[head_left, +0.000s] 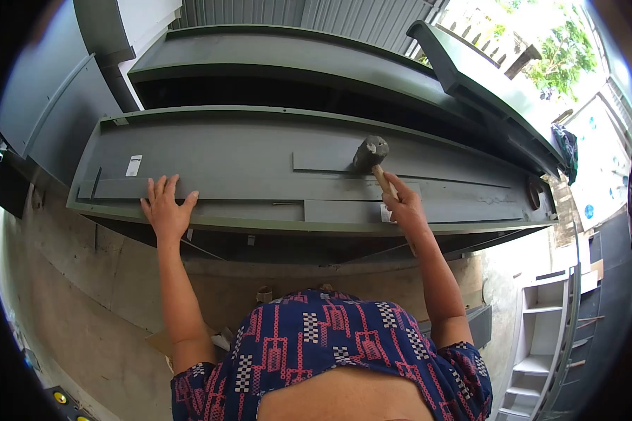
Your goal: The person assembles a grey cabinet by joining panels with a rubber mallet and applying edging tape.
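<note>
My right hand (405, 205) grips the wooden handle of a rubber mallet (372, 154), its dark head worn pale on one face. The mallet head is over the grey panel surface of a long cabinet (211, 151) lying in front of me; whether it touches cannot be told. My left hand (167, 208) rests with fingers spread on a narrow grey strip (242, 189) near the cabinet's front edge. Another flat strip (344, 210) lies nearer the front edge, and a further board (323, 161) lies behind. A white label (134, 165) is stuck on the panel left of centre.
Behind stands another long grey cabinet (260, 52), with an angled dark panel (463, 84) at its right end. A roll of tape (534, 194) sits at the right end of the near cabinet. White shelving (544, 323) stands at lower right.
</note>
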`<action>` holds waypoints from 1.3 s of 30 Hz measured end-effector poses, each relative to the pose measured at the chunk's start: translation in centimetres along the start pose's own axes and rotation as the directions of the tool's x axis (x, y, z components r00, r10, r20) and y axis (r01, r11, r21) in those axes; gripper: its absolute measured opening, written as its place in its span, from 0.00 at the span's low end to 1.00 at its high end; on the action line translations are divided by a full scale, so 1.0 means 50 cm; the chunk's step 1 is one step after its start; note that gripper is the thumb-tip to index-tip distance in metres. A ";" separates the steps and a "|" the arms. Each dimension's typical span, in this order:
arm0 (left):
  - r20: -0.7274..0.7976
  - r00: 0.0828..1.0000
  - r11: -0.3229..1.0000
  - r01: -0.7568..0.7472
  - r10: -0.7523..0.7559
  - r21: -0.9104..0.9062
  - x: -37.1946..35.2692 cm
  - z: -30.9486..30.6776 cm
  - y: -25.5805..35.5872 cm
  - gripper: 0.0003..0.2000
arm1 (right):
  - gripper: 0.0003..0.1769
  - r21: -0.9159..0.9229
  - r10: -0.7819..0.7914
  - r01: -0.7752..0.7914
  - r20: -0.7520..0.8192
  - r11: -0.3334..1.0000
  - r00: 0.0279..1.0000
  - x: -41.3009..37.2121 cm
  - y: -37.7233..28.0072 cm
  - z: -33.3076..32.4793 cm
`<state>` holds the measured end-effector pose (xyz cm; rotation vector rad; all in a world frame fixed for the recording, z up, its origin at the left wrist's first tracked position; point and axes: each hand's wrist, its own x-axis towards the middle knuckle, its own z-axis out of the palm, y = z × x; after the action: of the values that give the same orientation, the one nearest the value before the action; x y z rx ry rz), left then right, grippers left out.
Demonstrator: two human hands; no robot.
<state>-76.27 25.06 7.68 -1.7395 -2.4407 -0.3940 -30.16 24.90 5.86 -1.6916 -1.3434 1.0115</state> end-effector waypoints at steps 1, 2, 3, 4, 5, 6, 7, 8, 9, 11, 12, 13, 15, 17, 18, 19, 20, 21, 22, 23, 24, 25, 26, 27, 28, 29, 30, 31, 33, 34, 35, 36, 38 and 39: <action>0.000 1.000 1.000 0.003 -0.003 0.001 0.001 0.000 -0.002 0.30 | 0.29 -0.024 -0.032 0.032 0.003 0.999 0.999 0.006 0.008 0.002; 0.000 1.000 1.000 0.002 -0.002 0.001 0.002 0.001 -0.002 0.30 | 0.29 -0.047 -0.064 0.064 0.002 0.997 0.998 0.014 0.024 0.006; 0.006 1.000 1.000 0.005 -0.005 0.006 0.004 -0.002 -0.002 0.30 | 0.29 -0.071 -0.095 0.094 -0.004 0.993 0.996 0.015 0.023 0.004; 0.011 1.000 1.000 0.004 -0.004 0.007 0.003 -0.009 -0.001 0.31 | 0.29 -0.052 -0.076 0.076 0.002 0.996 0.997 0.013 0.021 -0.001; 0.019 1.000 1.000 -0.003 0.003 0.006 0.003 -0.012 0.001 0.31 | 0.29 -0.033 -0.054 0.054 0.004 0.998 0.999 0.009 0.019 -0.001; 0.014 1.000 1.000 -0.008 0.008 0.001 0.003 -0.010 0.001 0.31 | 0.29 -0.014 -0.031 0.031 0.005 0.999 1.000 0.003 0.014 0.000; 0.010 1.000 1.000 -0.012 0.012 -0.004 0.004 -0.007 -0.004 0.31 | 0.29 -0.031 -0.032 0.032 0.004 0.999 0.999 0.000 0.013 0.000; 0.006 1.000 1.000 -0.014 0.014 -0.007 0.004 -0.005 -0.005 0.31 | 0.29 -0.041 -0.045 0.045 -0.002 0.998 0.999 0.001 0.018 -0.002; 0.007 1.000 1.000 -0.005 0.006 -0.005 0.003 -0.007 -0.004 0.31 | 0.29 -0.049 -0.059 0.059 -0.003 0.997 0.998 0.004 0.023 -0.001; 0.015 1.000 1.000 -0.002 0.002 -0.008 0.002 -0.007 -0.004 0.30 | 0.29 -0.046 -0.027 0.028 0.010 0.999 1.000 0.007 0.024 -0.001; 0.017 1.000 1.000 0.003 -0.003 -0.009 0.002 -0.007 -0.005 0.30 | 0.29 -0.037 0.019 -0.018 0.023 0.999 1.000 0.000 0.010 -0.004; 0.018 1.000 1.000 0.004 -0.003 -0.009 0.002 -0.008 -0.006 0.30 | 0.29 -0.029 0.065 -0.064 0.033 0.998 0.997 -0.004 0.001 -0.006; 0.019 1.000 1.000 0.004 -0.004 -0.009 0.003 -0.007 -0.008 0.30 | 0.29 -0.085 0.009 -0.008 0.011 0.996 1.000 -0.002 0.011 -0.002; 0.012 1.000 1.000 -0.004 0.004 -0.014 0.004 -0.003 -0.012 0.31 | 0.29 -0.132 -0.021 0.022 0.008 0.991 1.000 -0.001 0.016 0.002; 0.004 1.000 1.000 -0.006 0.007 -0.019 0.005 -0.001 -0.014 0.31 | 0.29 -0.150 -0.025 0.026 0.009 0.988 1.000 0.000 0.017 0.003; 0.029 1.000 1.000 -0.004 0.005 -0.024 0.007 -0.004 -0.016 0.31 | 0.30 -0.168 -0.026 0.028 0.015 0.985 1.000 -0.001 0.017 0.005; 0.054 0.999 1.000 -0.001 0.003 -0.029 0.009 -0.008 -0.019 0.32 | 0.30 -0.191 -0.040 0.041 0.013 0.981 0.999 0.000 0.018 0.008; 0.078 0.997 0.999 0.002 0.001 -0.033 0.013 -0.011 -0.022 0.32 | 0.30 -0.212 -0.053 0.055 0.012 0.976 0.999 0.001 0.020 0.011; 0.090 0.996 0.995 0.021 -0.011 -0.102 0.025 -0.014 -0.030 0.33 | 0.30 -0.234 -0.068 0.068 0.010 0.970 0.998 0.003 0.021 0.014; 0.102 0.994 0.984 0.041 -0.024 -0.171 0.040 -0.015 -0.042 0.33 | 0.30 -0.249 -0.104 0.101 0.002 0.963 0.995 0.004 0.025 0.016; 0.116 0.993 0.969 0.063 -0.036 -0.238 0.050 -0.017 -0.047 0.34 | 0.30 -0.265 -0.140 0.134 -0.003 0.955 0.990 0.005 0.028 0.019; 0.117 0.991 0.975 0.087 -0.064 -0.205 0.058 -0.014 -0.044 0.34 | 0.30 -0.281 -0.176 0.167 -0.007 0.945 0.984 0.005 0.030 0.022; 0.116 0.989 0.979 0.112 -0.093 -0.171 0.067 -0.007 -0.037 0.34 | 0.30 -0.265 -0.171 0.162 -0.008 0.951 0.985 0.003 0.029 0.023; 0.114 0.986 0.981 0.136 -0.121 -0.138 0.072 -0.007 -0.032 0.35 | 0.30 -0.247 -0.165 0.157 -0.011 0.956 0.986 -0.002 0.023 0.025; 0.105 0.987 0.991 0.128 -0.122 -0.049 0.066 -0.012 -0.018 0.35 | 0.30 -0.230 -0.157 0.150 -0.014 0.962 0.987 -0.005 0.018 0.026; 0.097 0.988 0.992 0.118 -0.121 0.040 0.055 -0.016 0.004 0.35 | 0.30 -0.222 -0.153 0.146 -0.013 0.964 0.988 -0.006 0.016 0.027; 0.091 0.989 0.986 0.108 -0.120 0.128 0.049 -0.018 0.015 0.35 | 0.30 -0.215 -0.147 0.141 -0.012 0.966 0.989 -0.007 0.015 0.028; 0.098 0.987 0.987 0.118 -0.129 0.110 0.051 -0.016 0.011 0.35 | 0.30 -0.209 -0.141 0.136 -0.009 0.968 0.990 -0.008 0.014 0.029; 0.110 0.983 0.987 0.142 -0.150 0.078 0.055 -0.015 -0.001 0.35 | 0.30 -0.222 -0.108 0.106 0.003 0.969 0.994 -0.014 0.002 0.029; 0.115 0.982 0.987 0.138 -0.147 0.083 0.053 -0.018 -0.002 0.34 | 0.30 -0.227 -0.093 0.093 0.008 0.970 0.996 -0.015 -0.002 0.030; 0.119 0.982 0.987 0.134 -0.144 0.088 0.050 -0.021 0.000 0.34 | 0.30 -0.223 -0.106 0.104 0.005 0.969 0.994 -0.015 -0.002 0.031; 0.124 0.982 0.987 0.128 -0.139 0.093 0.049 -0.025 0.001 0.34 | 0.30 -0.219 -0.118 0.115 0.001 0.969 0.993 -0.017 0.000 0.032; 0.127 0.982 0.987 0.132 -0.143 0.092 0.050 -0.025 -0.003 0.34 | 0.30 -0.231 -0.150 0.145 -0.006 0.962 0.989 -0.019 0.004 0.035; 0.129 0.981 0.987 0.134 -0.145 0.091 0.050 -0.025 -0.005 0.34 | 0.31 -0.246 -0.171 0.164 -0.008 0.955 0.985 -0.020 0.007 0.037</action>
<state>-77.43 26.92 9.45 -1.6173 -2.6426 -0.1913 -31.83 23.99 4.89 -1.7268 -1.6160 0.7456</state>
